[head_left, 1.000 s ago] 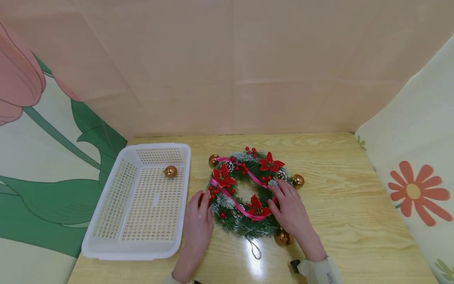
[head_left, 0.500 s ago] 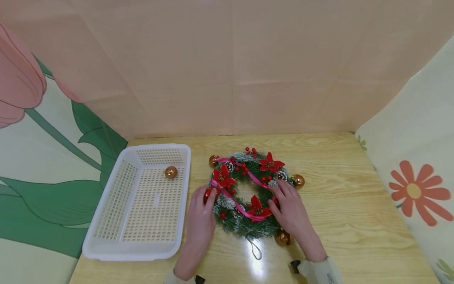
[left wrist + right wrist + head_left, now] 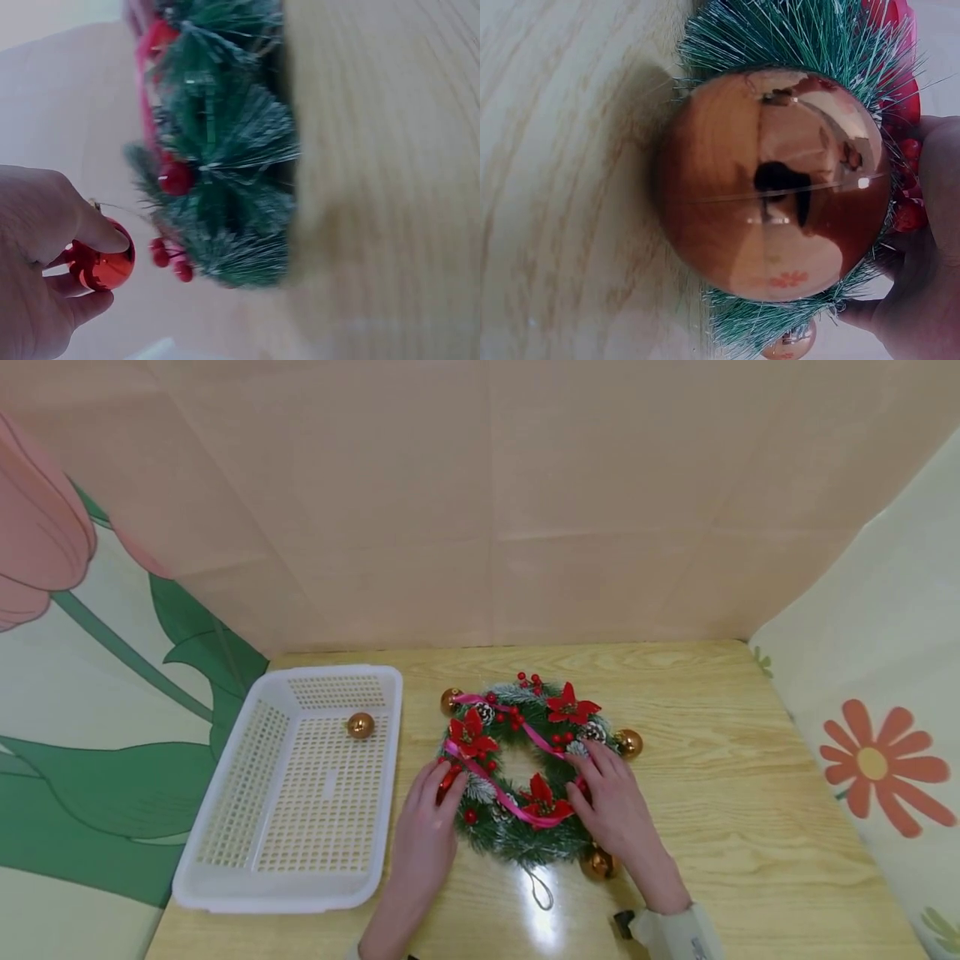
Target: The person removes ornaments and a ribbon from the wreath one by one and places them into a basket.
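Observation:
My left hand (image 3: 426, 831) pinches a shiny red Christmas bauble (image 3: 105, 264) between thumb and fingers at the left rim of the wreath (image 3: 517, 843). In the left wrist view a thin string runs from the bauble's gold cap towards the greenery. The green wreath lies flat on the table, with red poinsettias (image 3: 471, 733), pine cones, berries and a pink ribbon (image 3: 538, 740). On its right side, my right hand (image 3: 618, 797) grips the ring, fingertips among the decorations. Copper baubles sit at its edge: one (image 3: 772, 195) below my right hand, one (image 3: 628, 742) right, one (image 3: 451, 699) upper left.
A white plastic basket (image 3: 183, 881) stands left of the wreath, with a single copper bauble (image 3: 360, 725) inside. A cord loop (image 3: 540, 892) extends from the wreath's near edge onto the wooden table (image 3: 750, 793). Cloth-covered walls enclose the back and sides.
My left hand has turned and shifted slightly right with the red bauble, which shows more clearly between its fingers. My right hand and the wreath have stayed in place.

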The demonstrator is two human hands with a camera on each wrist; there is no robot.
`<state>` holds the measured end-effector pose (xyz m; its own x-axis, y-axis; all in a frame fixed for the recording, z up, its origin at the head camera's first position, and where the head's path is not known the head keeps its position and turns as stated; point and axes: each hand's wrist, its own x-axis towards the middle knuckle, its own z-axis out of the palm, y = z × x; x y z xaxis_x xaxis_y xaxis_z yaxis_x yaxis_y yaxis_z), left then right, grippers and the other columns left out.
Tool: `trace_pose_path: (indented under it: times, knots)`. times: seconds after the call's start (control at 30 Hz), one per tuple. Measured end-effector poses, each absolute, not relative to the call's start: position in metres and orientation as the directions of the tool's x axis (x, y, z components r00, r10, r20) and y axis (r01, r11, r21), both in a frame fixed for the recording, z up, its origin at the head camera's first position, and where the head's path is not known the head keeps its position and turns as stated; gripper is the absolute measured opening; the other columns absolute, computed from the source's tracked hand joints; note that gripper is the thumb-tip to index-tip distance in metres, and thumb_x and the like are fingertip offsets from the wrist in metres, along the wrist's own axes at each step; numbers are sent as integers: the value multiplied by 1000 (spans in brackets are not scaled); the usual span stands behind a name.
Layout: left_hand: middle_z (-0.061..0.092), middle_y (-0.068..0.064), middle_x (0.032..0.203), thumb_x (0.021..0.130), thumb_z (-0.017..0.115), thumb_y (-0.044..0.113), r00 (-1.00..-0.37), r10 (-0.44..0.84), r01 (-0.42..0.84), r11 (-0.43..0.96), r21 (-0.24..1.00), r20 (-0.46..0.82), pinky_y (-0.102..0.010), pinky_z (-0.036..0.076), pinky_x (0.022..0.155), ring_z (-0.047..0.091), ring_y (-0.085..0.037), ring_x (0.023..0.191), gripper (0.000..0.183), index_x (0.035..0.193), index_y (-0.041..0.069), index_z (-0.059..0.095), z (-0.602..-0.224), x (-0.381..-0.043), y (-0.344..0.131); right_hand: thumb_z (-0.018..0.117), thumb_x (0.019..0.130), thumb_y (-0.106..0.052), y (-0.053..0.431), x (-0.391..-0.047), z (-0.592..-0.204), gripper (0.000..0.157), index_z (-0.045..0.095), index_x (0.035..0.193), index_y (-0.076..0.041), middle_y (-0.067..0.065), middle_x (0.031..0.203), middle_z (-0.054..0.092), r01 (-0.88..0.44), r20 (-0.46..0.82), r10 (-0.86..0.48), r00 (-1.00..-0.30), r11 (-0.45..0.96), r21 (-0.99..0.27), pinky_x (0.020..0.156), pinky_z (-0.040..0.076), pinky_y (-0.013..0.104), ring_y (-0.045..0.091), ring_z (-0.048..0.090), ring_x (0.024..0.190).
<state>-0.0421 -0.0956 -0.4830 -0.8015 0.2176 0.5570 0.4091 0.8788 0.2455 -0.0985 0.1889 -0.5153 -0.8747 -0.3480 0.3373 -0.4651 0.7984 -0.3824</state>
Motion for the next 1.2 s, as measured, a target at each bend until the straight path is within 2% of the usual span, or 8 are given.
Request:
trace_pose_path:
  times: [0.23, 0.43, 0.57, 0.73, 0.83, 1.07, 1.2]
  knots:
    - [54, -19, 126, 70, 62, -15, -770, 194, 421, 871, 255, 608, -44, 47, 93, 48, -37, 120, 49, 115, 4, 66, -455, -30, -102, 63, 88, -23, 190, -100, -514, 40, 58, 125, -9, 18, 141, 41, -455, 341, -335, -878, 805, -381, 104, 27, 56, 37, 33, 131]
    - [54, -19, 127, 69, 67, -14, -773, 199, 409, 882, 233, 602, -44, 43, 98, 47, -39, 121, 52, 118, 3, 64, -435, -27, -115, 63, 88, -23, 191, -100, -513, 40, 57, 125, -9, 19, 141, 41, -453, 338, -335, -880, 807, -379, 104, 27, 56, 38, 32, 131]
    - [51, -21, 130, 68, 68, -14, -788, 204, 381, 903, 199, 581, -46, 42, 98, 43, -39, 125, 57, 122, 3, 61, -422, -31, -134, 60, 90, -25, 192, -98, -513, 40, 57, 126, -9, 18, 142, 40, -442, 316, -335, -888, 811, -383, 104, 27, 56, 38, 31, 132]
    - [49, -22, 131, 72, 62, -13, -798, 214, 339, 932, 126, 564, -48, 41, 99, 41, -40, 125, 55, 124, 3, 59, -413, -46, -169, 62, 89, -24, 191, -97, -514, 40, 57, 126, -10, 18, 142, 40, -442, 314, -336, -888, 811, -384, 104, 27, 57, 38, 32, 132]
    - [49, -23, 129, 73, 61, -14, -802, 208, 311, 946, 94, 560, -52, 43, 95, 43, -42, 121, 51, 122, 2, 60, -416, -61, -193, 63, 88, -23, 190, -98, -514, 40, 58, 125, -9, 19, 141, 41, -449, 325, -338, -883, 808, -380, 104, 27, 57, 38, 32, 132]
    - [53, -24, 123, 72, 66, -9, -852, 165, 215, 976, 45, 497, -59, 49, 72, 50, -45, 108, 47, 118, 2, 62, -432, -83, -243, 61, 90, -25, 189, -97, -516, 40, 57, 126, -10, 19, 142, 40, -446, 301, -348, -888, 809, -383, 104, 27, 57, 38, 32, 132]
    - [54, -25, 122, 74, 65, -9, -865, 134, 179, 983, 48, 483, -60, 49, 70, 51, -46, 103, 44, 118, 1, 62, -426, -89, -259, 61, 89, -25, 188, -98, -516, 39, 58, 125, -10, 19, 141, 40, -449, 312, -346, -885, 809, -379, 104, 28, 57, 38, 33, 131]
